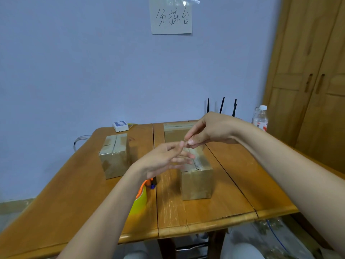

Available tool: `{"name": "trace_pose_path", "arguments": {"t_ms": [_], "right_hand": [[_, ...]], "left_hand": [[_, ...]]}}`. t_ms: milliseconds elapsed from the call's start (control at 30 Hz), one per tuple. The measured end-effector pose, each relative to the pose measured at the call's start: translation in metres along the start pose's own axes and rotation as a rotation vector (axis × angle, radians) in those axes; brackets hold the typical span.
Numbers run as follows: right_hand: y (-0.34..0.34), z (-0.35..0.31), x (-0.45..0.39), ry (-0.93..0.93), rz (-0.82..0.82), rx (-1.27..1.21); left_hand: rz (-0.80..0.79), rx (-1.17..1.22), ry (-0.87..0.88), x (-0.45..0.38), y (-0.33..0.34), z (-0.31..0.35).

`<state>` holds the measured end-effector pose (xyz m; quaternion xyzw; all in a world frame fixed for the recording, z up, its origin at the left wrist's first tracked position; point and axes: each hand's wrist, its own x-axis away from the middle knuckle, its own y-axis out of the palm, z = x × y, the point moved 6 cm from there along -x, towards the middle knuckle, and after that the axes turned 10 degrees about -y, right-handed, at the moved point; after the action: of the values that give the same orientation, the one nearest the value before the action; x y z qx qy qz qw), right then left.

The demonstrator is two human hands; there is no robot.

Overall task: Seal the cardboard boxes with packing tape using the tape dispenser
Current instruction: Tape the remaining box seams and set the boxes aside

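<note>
Three cardboard boxes stand on the wooden table (233, 186): one at the left (114, 156), one in the middle (197, 182) with glossy tape along its top seam, and one behind it (175, 132). The orange and yellow tape dispenser (142, 193) lies on the table, partly hidden under my left forearm. My left hand (166, 159) hovers above the middle box with its fingers straight and spread. My right hand (207, 133) pinches thumb and forefinger at my left fingertip, on what looks like a small clear scrap of tape (185, 143) that is hard to make out.
A white adapter (120, 126) sits at the table's back edge. At the back right stands a plastic water bottle (260, 117), with black antennas (222, 105) behind the boxes. A wooden wardrobe (308, 81) fills the right side. A paper sign (170, 17) hangs on the wall.
</note>
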<state>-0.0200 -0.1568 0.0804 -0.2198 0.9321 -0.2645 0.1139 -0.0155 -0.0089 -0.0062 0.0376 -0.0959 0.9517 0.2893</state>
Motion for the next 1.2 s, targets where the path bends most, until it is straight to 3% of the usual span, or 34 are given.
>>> {"name": "trace_pose_path", "arguments": {"t_ms": [333,500,633,767,1000,1200], "right_hand": [[-0.008,0.012,0.009,-0.015,-0.074,0.243],[-0.008,0.028,0.016,0.0,-0.045,0.068],[-0.013,0.045,0.017,0.015,0.088,-0.072],[-0.017,0.062,0.024,0.047,0.156,-0.098],[-0.016,0.095,0.032,0.175,0.236,-0.153],[-0.013,0.115,0.032,0.26,0.292,-0.245]], "left_hand": [[-0.053,0.128,-0.109,0.008,-0.023,-0.02],[-0.084,0.216,-0.191,0.009,-0.029,-0.026],[-0.022,0.424,-0.233,0.0,-0.028,-0.03],[0.01,0.358,-0.28,-0.002,-0.024,-0.035],[0.256,0.35,-0.267,-0.006,-0.031,-0.043],[0.338,0.385,-0.271,-0.002,-0.03,-0.048]]}}
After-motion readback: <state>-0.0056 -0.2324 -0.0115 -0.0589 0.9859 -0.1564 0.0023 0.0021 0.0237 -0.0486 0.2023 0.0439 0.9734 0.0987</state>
